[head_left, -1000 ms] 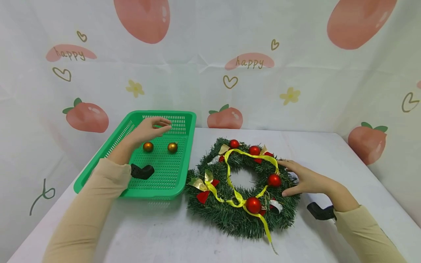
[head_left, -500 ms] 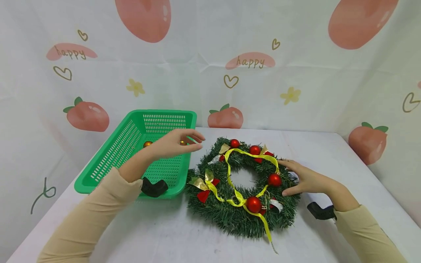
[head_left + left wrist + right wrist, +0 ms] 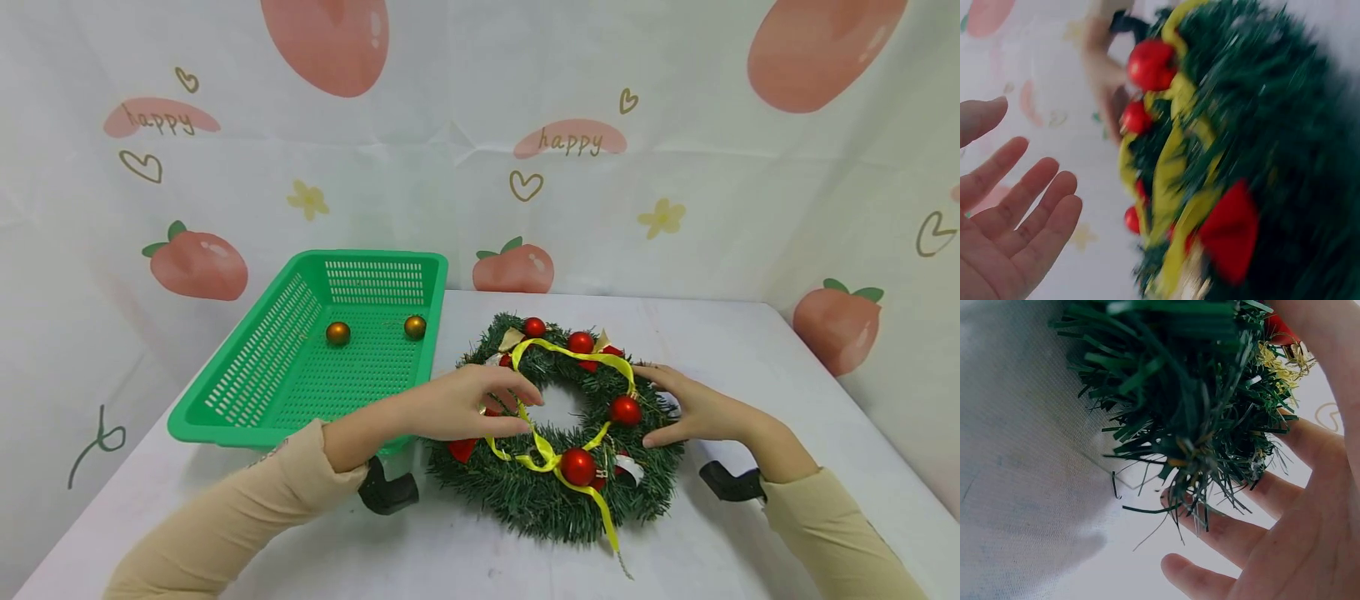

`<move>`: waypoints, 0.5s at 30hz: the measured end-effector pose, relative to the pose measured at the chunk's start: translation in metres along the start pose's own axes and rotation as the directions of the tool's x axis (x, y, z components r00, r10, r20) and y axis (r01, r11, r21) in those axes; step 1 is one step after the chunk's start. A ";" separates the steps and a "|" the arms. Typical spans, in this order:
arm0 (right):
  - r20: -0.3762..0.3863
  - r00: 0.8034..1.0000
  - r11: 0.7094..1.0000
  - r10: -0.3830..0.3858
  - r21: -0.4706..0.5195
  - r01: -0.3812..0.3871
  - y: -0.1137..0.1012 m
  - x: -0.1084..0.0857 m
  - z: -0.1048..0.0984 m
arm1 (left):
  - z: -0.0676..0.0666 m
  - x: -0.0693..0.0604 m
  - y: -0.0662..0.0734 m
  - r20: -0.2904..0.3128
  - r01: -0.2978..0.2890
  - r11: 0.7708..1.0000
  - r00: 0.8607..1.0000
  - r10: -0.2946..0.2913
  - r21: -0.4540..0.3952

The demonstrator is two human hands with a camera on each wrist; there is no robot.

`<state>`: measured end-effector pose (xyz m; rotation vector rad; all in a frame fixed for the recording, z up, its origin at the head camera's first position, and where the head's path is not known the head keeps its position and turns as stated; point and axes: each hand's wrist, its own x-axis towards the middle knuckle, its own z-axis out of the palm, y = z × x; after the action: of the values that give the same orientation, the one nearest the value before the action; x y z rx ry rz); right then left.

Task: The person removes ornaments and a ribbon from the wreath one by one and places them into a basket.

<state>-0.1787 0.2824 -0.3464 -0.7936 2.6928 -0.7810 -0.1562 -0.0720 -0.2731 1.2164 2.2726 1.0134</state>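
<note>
Left hand (image 3: 468, 404), empty, fingers loose, shifts from basket (image 3: 232, 435) to over wreath (image 3: 525, 504), joining right hand (image 3: 705, 408), fingers relaxed at its right side.

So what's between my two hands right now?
The head view shows, from left hand to right hand, the open middle of the wreath, white table visible through it, then yellow ribbon and a red ball.

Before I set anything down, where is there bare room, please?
The table is bare from the Christmas wreath back to the printed backdrop, and the perforated green basket is free in front of its gold baubles. The wreath is crowded: left hand above it, right hand at its edge.
</note>
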 end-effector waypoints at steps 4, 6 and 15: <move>-0.003 1.000 1.000 -0.002 0.002 0.002 0.000 0.000 0.000 | 0.018 0.008 -0.003 0.013 -0.036 0.999 0.999 0.036 0.004; -0.003 1.000 1.000 -0.003 0.002 0.003 0.000 0.000 0.000 | 0.026 0.012 -0.006 0.012 -0.038 0.999 0.999 0.038 0.002; -0.005 1.000 1.000 -0.005 -0.006 0.005 -0.001 0.000 0.000 | 0.055 0.024 -0.015 -0.027 -0.028 0.999 0.999 0.028 0.019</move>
<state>-0.1782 0.2817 -0.3459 -0.8004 2.7001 -0.7777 -0.1451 -0.0345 -0.3212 1.2525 2.2969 1.0277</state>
